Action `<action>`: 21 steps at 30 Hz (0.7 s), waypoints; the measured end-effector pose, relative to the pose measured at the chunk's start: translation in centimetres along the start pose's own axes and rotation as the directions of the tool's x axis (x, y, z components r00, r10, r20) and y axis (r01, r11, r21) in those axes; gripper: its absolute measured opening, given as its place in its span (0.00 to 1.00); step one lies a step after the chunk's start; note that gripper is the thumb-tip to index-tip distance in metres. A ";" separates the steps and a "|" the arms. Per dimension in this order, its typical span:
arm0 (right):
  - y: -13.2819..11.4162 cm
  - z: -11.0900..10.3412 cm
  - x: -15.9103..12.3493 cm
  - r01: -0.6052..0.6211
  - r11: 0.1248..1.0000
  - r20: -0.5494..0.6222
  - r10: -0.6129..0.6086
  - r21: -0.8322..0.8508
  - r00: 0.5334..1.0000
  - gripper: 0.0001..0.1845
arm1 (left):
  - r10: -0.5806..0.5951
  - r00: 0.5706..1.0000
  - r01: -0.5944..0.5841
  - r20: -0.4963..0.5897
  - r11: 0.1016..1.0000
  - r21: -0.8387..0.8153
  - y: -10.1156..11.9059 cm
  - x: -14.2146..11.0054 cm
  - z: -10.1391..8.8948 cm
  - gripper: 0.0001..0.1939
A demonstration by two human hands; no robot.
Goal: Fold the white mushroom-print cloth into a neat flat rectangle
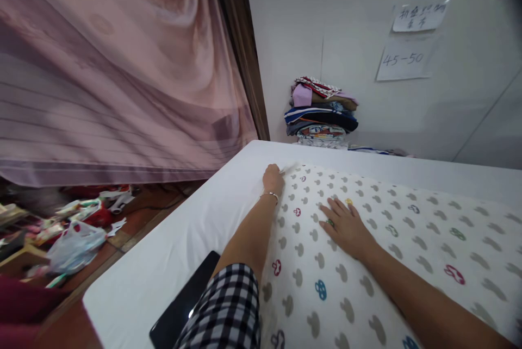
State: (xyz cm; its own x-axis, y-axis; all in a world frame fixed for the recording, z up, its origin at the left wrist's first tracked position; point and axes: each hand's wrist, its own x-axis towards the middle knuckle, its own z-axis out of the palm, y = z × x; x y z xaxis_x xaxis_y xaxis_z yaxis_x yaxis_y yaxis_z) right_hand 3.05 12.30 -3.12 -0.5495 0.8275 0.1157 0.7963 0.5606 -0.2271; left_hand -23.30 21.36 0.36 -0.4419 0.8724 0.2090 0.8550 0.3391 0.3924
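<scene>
A white cloth (302, 251) printed with grey and coloured mushrooms lies spread over the white table. At its far left corner, my left hand (273, 179) is closed, gripping the cloth's edge, with a bit of the corner sticking out from the fingers. My right hand (345, 226) rests flat on the printed cloth, fingers spread, a ring on one of them. Beneath my left forearm, a black flat device (185, 303) with a glossy surface lies on the table, partly hidden by the checked sleeve.
A stack of folded clothes (322, 112) stands behind the table's far edge, against the wall. Pink curtain (122, 66) hangs at the left. Two paper notes (403, 58) are stuck on the wall. A plastic bag (77, 245) and clutter lie on the floor beside the white table (163, 245).
</scene>
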 end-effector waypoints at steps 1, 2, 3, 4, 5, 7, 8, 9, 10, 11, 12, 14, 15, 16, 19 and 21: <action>0.0 0.0 0.0 0.002 1.000 -0.002 -0.002 0.001 1.000 0.35 | 0.075 0.997 -0.074 -0.014 0.997 0.013 -0.1 -0.2 0.2 0.12; 0.0 0.0 0.0 0.004 1.000 -0.006 -0.004 0.002 1.000 0.35 | 0.137 0.990 -0.136 -0.022 0.990 0.025 -0.3 -0.4 0.3 0.13; 0.0 0.0 0.0 0.006 1.000 -0.011 -0.006 0.003 1.000 0.34 | 0.177 0.984 -0.176 -0.021 0.984 0.033 -0.4 -0.5 0.4 0.13; 0.0 0.0 0.0 0.007 1.000 -0.015 -0.007 0.004 1.000 0.34 | 0.194 0.981 -0.194 -0.011 0.980 0.036 -0.5 -0.6 0.5 0.12; 0.0 0.1 0.0 0.008 1.000 -0.019 -0.008 0.005 1.000 0.34 | 0.203 0.979 -0.203 0.000 0.978 0.037 -0.5 -0.7 0.5 0.12; 0.0 0.1 0.0 0.008 1.000 -0.023 -0.008 0.005 1.000 0.34 | 0.217 0.976 -0.218 0.024 0.975 0.045 -0.4 -0.8 0.3 0.12; 0.0 0.2 0.0 0.007 1.000 -0.024 -0.007 0.005 1.000 0.34 | 0.222 0.974 -0.224 0.036 0.973 0.051 -0.3 -0.7 0.2 0.12; 0.0 0.2 0.0 0.007 1.000 -0.025 -0.007 0.005 1.000 0.34 | 0.228 0.973 -0.231 0.043 0.971 0.057 -0.1 -0.7 0.0 0.12; 0.0 0.2 0.0 0.007 1.000 -0.027 -0.007 0.004 1.000 0.34 | 0.233 0.971 -0.235 0.046 0.970 0.061 0.1 -0.6 -0.1 0.12; 0.0 0.2 0.0 0.008 1.000 -0.029 -0.008 0.003 1.000 0.34 | 0.231 0.972 -0.234 0.047 0.971 0.059 0.4 -0.5 -0.1 0.12; 0.1 0.3 0.1 0.009 1.000 -0.031 -0.009 0.002 0.999 0.34 | 0.220 0.974 -0.223 0.048 0.974 0.051 0.7 -0.4 -0.2 0.13; 0.0 0.2 0.1 0.009 1.000 -0.032 -0.009 0.000 0.999 0.34 | 0.176 0.983 -0.177 0.051 0.984 0.027 1.4 0.0 -0.2 0.15; 0.0 0.2 0.1 0.006 1.000 -0.030 -0.006 0.000 1.000 0.34 | 0.149 0.987 -0.150 0.057 0.989 0.017 1.7 0.2 -0.2 0.16; 0.0 0.1 0.1 0.004 1.000 -0.027 -0.004 -0.001 1.000 0.34 | 0.124 0.990 -0.126 0.065 0.992 0.013 2.0 0.5 -0.1 0.17; -0.1 0.0 0.1 -0.001 1.000 -0.021 0.001 0.000 1.000 0.34 | 0.078 0.994 -0.080 0.074 0.996 0.035 2.7 1.1 0.1 0.16; -0.1 -0.1 0.1 0.000 1.000 -0.021 0.000 0.003 1.000 0.34 | 0.063 0.996 -0.066 0.059 0.996 0.053 2.9 1.5 0.1 0.14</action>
State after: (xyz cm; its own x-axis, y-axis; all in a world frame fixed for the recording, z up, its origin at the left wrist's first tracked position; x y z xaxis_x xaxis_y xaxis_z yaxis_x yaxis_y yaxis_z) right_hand 2.93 12.28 -2.96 -0.5441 0.8278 0.1364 0.7953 0.5607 -0.2305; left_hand -21.47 23.64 1.69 -0.3703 0.9113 0.1801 0.8955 0.2986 0.3301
